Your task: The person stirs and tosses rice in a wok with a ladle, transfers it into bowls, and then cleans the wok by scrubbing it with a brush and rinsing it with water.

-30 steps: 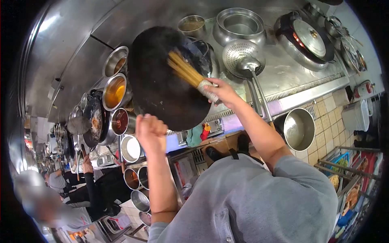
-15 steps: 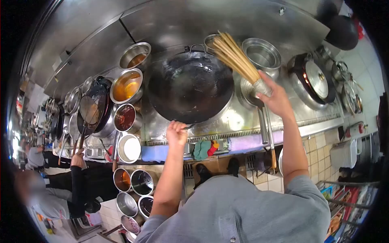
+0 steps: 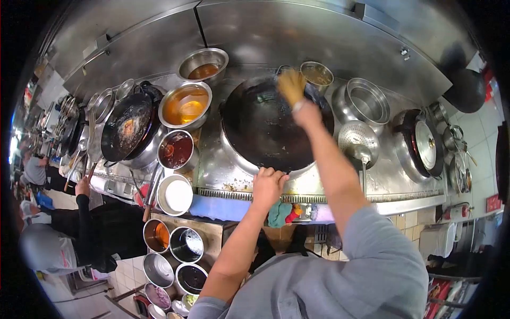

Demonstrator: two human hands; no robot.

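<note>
A large black wok (image 3: pixel 265 125) sits on the steel range. My left hand (image 3: pixel 269 186) is closed around the near edge of the wok, where its handle was seen. My right hand (image 3: pixel 307 112), blurred by motion, grips a bamboo brush (image 3: pixel 291 86) by its bound end. The brush's bristles are over the far right part of the wok, blurred; contact with the surface cannot be made out. To the right of the wok lies a perforated ladle (image 3: pixel 359 141).
Bowls of amber liquid (image 3: pixel 186 105) and red sauce (image 3: pixel 176 150) stand left of the wok, beside a white-filled pot (image 3: pixel 175 194). Steel basins (image 3: pixel 367 101) and a lidded pot (image 3: pixel 425 144) stand right. Another person's hand (image 3: pixel 83 186) holds a utensil at the left.
My right hand has brought the brush from the right of the wok to over it. The view has shifted, and the wok appears turned or tilted differently. My left hand remains at its near edge.
</note>
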